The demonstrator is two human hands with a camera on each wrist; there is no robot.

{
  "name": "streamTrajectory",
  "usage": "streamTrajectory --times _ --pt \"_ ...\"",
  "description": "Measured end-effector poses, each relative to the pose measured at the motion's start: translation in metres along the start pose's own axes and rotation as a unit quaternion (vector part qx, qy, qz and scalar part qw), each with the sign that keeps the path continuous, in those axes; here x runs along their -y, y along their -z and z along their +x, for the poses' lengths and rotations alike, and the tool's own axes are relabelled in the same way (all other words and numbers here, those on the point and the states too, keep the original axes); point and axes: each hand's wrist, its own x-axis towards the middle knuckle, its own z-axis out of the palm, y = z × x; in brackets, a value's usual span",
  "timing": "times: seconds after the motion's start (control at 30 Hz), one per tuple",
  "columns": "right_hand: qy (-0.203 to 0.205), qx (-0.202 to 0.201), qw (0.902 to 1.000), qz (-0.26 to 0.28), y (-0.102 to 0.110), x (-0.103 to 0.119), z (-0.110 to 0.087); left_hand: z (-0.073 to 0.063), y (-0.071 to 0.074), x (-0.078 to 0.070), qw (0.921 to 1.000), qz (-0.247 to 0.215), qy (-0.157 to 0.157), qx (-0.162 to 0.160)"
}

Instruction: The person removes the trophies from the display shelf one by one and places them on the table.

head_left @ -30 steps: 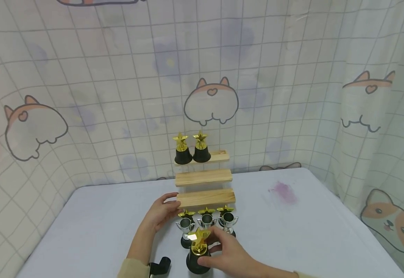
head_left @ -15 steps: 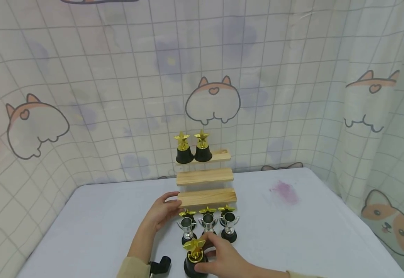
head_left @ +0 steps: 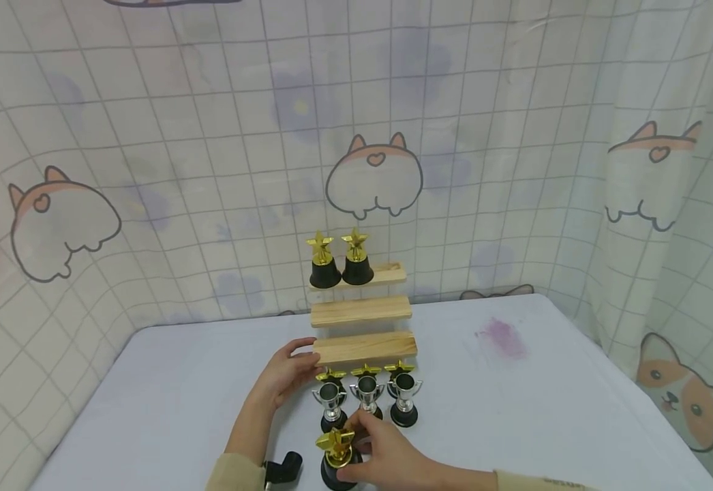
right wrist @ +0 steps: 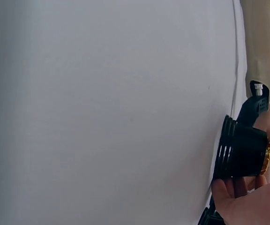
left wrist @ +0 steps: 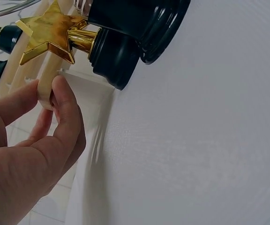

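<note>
At the front of the table my right hand grips a star trophy with a gold star and black base. In the right wrist view its black base appears upright at the white tabletop; I cannot tell whether it touches. My left hand pinches the left end of the lowest wooden shelf board, as the left wrist view confirms with thumb and fingers around the board end. Between the hands stand three silver cup trophies, with three gold star trophies behind them, partly hidden.
Two more star trophies stand on the top shelf board, toward its left. The middle board is bare. A patterned curtain hangs behind the white table. A black wrist-camera mount shows by the left forearm.
My right hand has drawn the star trophy slightly left and toward the front, away from the cup trophies. The left hand stays on the lowest board.
</note>
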Motion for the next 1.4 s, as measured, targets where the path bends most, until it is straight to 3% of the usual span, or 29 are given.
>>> streamTrajectory --times 0.33,0.37,0.53,0.67,0.77,0.93,1.23,1.3,1.4 --pt "0.015 -0.003 0.9998 -0.010 -0.002 -0.017 0.009 0.000 0.001 0.000 1.0000 0.001 -0.001 0.001" --pt "0.012 -0.006 0.9998 -0.016 -0.002 -0.006 0.007 0.000 0.001 0.000 1.0000 0.000 0.000 0.003" --pt "0.026 -0.019 0.9991 -0.026 -0.004 -0.002 0.009 0.000 0.002 0.001 1.0000 -0.002 0.002 0.003" --pt "0.041 -0.018 0.9974 -0.057 -0.004 -0.025 0.021 0.001 0.002 0.001 1.0000 -0.003 0.001 0.000" --pt "0.038 -0.013 0.9976 -0.057 -0.004 -0.029 0.024 0.001 0.002 0.002 1.0000 -0.005 0.003 -0.001" --pt "0.021 -0.005 0.9986 -0.048 -0.002 -0.015 0.021 0.002 0.002 0.002 1.0000 -0.004 0.003 0.001" --pt "0.019 -0.026 0.9980 -0.053 0.001 -0.066 0.035 0.003 0.001 0.002 1.0000 -0.004 0.001 0.002" --pt "0.024 -0.030 0.9971 -0.066 0.003 -0.059 0.030 0.003 0.001 0.002 1.0000 -0.006 0.000 0.002" --pt "0.032 -0.037 0.9962 -0.072 0.007 -0.027 0.013 0.003 0.001 0.002 1.0000 -0.008 -0.001 0.002"
